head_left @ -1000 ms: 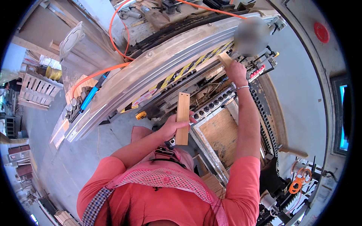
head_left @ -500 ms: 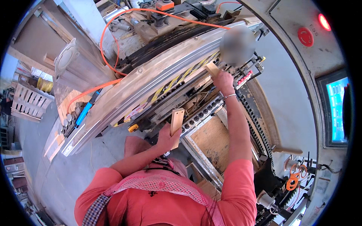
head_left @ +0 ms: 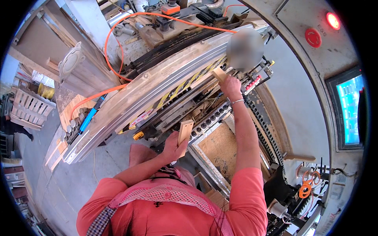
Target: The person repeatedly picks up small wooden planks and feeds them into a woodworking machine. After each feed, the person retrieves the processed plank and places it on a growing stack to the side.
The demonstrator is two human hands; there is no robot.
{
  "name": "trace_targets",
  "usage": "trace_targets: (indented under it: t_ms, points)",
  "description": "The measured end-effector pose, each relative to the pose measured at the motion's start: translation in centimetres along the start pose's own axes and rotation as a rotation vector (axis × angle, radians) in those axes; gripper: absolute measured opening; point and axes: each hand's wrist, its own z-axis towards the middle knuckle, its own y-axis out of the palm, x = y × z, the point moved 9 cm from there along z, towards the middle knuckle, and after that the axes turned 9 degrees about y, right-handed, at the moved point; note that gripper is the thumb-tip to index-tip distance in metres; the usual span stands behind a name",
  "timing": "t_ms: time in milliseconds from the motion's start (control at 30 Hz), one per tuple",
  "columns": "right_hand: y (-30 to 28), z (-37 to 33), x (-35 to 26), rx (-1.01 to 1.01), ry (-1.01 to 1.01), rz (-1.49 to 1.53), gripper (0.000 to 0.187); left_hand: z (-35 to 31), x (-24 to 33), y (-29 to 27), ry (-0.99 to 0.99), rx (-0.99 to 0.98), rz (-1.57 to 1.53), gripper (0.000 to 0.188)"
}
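Low in front of me, my left hand [head_left: 173, 147] is closed around a short wooden block [head_left: 185, 132] with small holes near its upper end; the block stands roughly upright. My right arm reaches forward over the machine, and my right hand [head_left: 231, 87] grips a second wooden block [head_left: 219, 74] by its near end. That block's far end points toward the striped yellow-black edge [head_left: 189, 81] of the machine. A row of black round rollers [head_left: 208, 122] runs below my right hand. A blurred patch hides what lies just beyond it.
Right: a control panel with a lit screen [head_left: 348, 112], a red stop button [head_left: 313, 37] and a glowing red lamp [head_left: 333, 21]. An orange hose [head_left: 107, 41] loops over the long metal beam [head_left: 130, 94]. Below the rollers sits a sawdust-strewn tray [head_left: 193, 148]. Left: a slatted pallet [head_left: 29, 104].
Both hands keep hold of their wooden blocks. The left block sits slightly lower in view, and the whole view has shifted a little. A dark shape now shows at the far left.
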Motion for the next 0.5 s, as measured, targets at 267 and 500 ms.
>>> trace_targets:
  t_ms: [267,500]
  points:
    - [-0.52,-0.31,-0.16,-0.004,-0.013,0.001,0.046,0.26,0.41,-0.15,-0.001,0.019,0.000,0.014]
    - [-0.96,-0.49,-0.43,0.003,-0.007,0.025,0.041,0.31,0.56,-0.17,-0.015,0.050,-0.016,0.014]
